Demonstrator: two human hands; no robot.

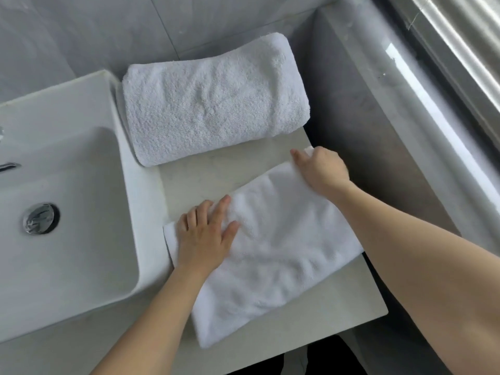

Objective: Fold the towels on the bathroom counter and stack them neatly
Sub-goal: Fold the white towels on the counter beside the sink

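A thick folded white towel (213,101) lies at the back of the counter (205,173), against the wall. A thinner white towel (273,255) lies folded flat on the counter's near half, angled from far right to near left. My left hand (204,234) rests flat on its far left corner with the fingers spread. My right hand (320,169) pinches the towel's far right corner, where a bit of white cloth shows above the knuckles.
A white rectangular sink basin (62,201) with a chrome drain (41,218) fills the left side. The counter's right edge drops off beside a grey tiled ledge (378,136). Grey wall tiles run behind the towels.
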